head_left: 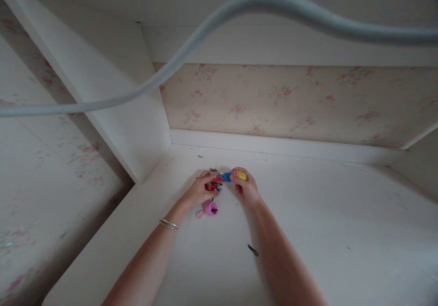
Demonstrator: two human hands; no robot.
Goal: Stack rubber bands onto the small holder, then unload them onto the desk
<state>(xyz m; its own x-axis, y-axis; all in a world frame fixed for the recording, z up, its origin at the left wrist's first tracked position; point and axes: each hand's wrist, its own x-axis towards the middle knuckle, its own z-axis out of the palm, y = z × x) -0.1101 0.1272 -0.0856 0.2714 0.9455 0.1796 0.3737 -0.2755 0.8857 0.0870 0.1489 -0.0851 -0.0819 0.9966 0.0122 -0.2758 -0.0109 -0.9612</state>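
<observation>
Both hands meet over the white desk top (308, 215). My right hand (247, 190) is closed around a small colourful object (232, 176) with a yellow end and a blue and red middle. My left hand (201, 189) pinches the object's other end, with small red and black bits (215, 186) under its fingers. A silver bangle (169, 224) sits on my left wrist. A pink round item (209, 209) lies on the desk just below my left hand.
A small black clip (252, 250) lies on the desk beside my right forearm. White shelf walls (112, 105) enclose the desk on the left and above. Floral wallpaper (290, 101) covers the back. A pale cable (205, 28) hangs across the view.
</observation>
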